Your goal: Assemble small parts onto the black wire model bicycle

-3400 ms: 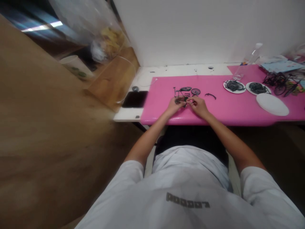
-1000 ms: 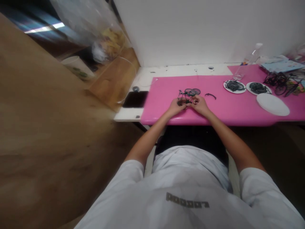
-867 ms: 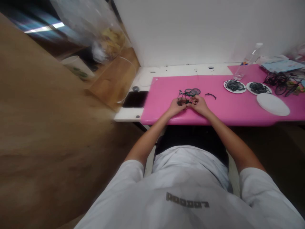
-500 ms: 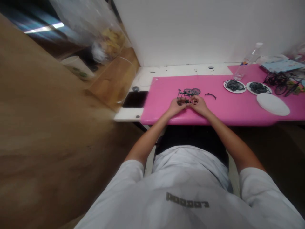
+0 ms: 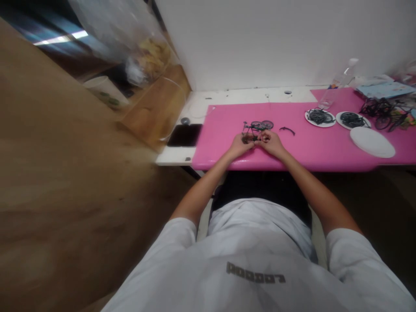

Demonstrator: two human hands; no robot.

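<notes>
Both of my hands meet over the pink mat (image 5: 227, 130), close to its front edge. A small dark toy bicycle (image 5: 256, 125) is between them, its wheels pointing away from me and partly hidden by the fingers. My left hand (image 5: 241, 145) is closed round its near left part. From the other side my right hand (image 5: 271, 142) pinches at the near end of the bicycle, fingertips touching those of the left. What exact part the fingertips press cannot be made out. A thin curved black part (image 5: 287, 130) lies on the mat to the right of the hands.
Two white plates (image 5: 307, 119) of dark parts stand right of centre, with a bare white plate (image 5: 372, 142) nearer. Beyond are a clear bottle (image 5: 336, 86), a heap of black toy bicycles (image 5: 385, 113) and a blue booklet (image 5: 385, 89). A black phone (image 5: 184, 135) lies left.
</notes>
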